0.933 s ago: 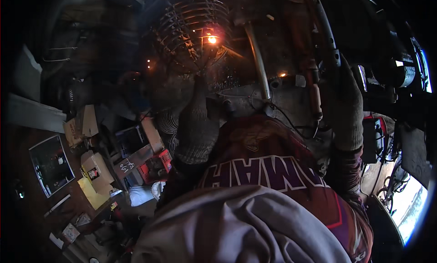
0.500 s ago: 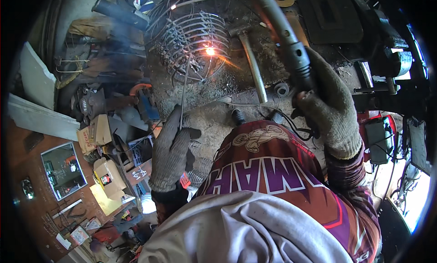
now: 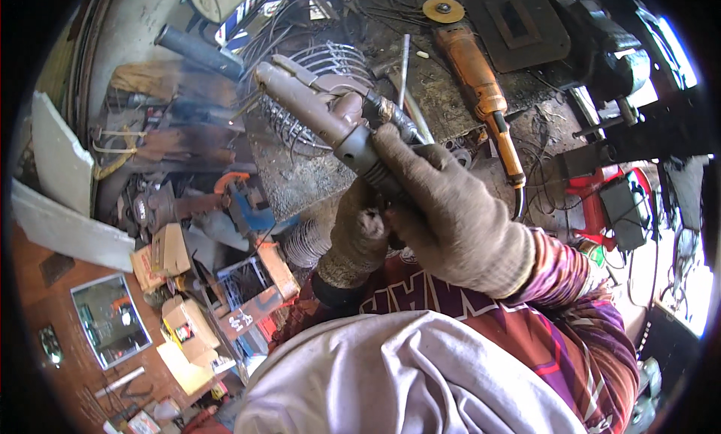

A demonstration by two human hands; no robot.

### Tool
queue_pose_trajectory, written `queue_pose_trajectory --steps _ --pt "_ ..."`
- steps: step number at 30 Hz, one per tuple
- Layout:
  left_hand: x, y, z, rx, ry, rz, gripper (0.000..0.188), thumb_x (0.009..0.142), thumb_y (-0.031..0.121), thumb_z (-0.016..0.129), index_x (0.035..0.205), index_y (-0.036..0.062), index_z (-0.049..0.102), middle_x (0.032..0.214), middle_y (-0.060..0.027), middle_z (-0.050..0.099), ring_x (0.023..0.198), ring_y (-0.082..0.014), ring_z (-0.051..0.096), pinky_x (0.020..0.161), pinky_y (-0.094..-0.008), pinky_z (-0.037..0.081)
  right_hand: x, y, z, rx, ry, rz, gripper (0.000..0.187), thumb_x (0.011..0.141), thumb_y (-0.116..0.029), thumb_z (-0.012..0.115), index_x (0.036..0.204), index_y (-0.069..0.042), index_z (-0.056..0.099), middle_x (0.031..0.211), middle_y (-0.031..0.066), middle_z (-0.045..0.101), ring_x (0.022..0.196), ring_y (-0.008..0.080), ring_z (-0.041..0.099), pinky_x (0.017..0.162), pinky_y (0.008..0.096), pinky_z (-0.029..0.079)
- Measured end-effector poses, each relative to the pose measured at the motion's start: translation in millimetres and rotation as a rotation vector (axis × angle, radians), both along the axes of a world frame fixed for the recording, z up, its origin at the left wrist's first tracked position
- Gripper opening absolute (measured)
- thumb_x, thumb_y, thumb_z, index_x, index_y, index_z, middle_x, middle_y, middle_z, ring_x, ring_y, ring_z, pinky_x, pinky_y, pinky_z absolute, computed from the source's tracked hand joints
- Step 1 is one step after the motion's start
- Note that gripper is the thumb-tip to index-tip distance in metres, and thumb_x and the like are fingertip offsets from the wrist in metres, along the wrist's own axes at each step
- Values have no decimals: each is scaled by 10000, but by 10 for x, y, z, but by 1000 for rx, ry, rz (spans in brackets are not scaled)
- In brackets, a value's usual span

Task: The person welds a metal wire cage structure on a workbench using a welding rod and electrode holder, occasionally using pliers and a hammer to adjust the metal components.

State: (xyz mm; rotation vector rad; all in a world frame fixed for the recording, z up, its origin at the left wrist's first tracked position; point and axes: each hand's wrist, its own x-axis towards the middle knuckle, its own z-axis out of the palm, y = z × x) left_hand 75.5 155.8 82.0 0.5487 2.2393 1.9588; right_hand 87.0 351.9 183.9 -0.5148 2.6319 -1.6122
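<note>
My right hand [image 3: 466,224], in a knitted work glove, grips a welding electrode holder [image 3: 300,107] with a brown head and dark grey handle, aimed up and left. Close under its handle is my left hand [image 3: 357,235], also gloved and curled closed; its fingertips are hidden. Behind the holder sits a basket-like frame of metal rings [image 3: 338,56], partly covered. A thin grey rod [image 3: 405,62] rises just beyond my right hand; I cannot tell whether anything holds it. A hammer [image 3: 415,113] lies past it, mostly hidden.
An orange angle grinder [image 3: 469,66] with a yellow disc lies right of the hammer, near a dark welding mask [image 3: 518,21]. Cables run across the back of the worktop. At left are a blue-orange tool [image 3: 248,205], cardboard boxes [image 3: 188,329] and a mirror-like panel [image 3: 111,321].
The glowing spot on the ring frame is gone. The electrode holder has swung left in my right hand, uncovering the grinder. My left hand has moved right, up against the holder.
</note>
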Motion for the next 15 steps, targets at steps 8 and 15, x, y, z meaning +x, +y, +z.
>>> queue_pose_trajectory --steps 8,15 --pt "53 -528 -40 752 -607 -76 656 961 362 751 1393 -69 510 1240 -137 666 1146 -238 655 977 -374 550 212 -797 -353 287 183 -32 642 923 -226 680 1496 -48 451 1141 198 674 875 356 730 684 444 608" --pt "233 -1012 11 720 -582 130 518 960 328 716 1292 -40 563 1095 -132 698 944 -231 704 783 -370 606 285 -959 -259 124 159 -345 427 983 -347 696 1274 -35 675 953 180 700 894 320 717 735 403 580"
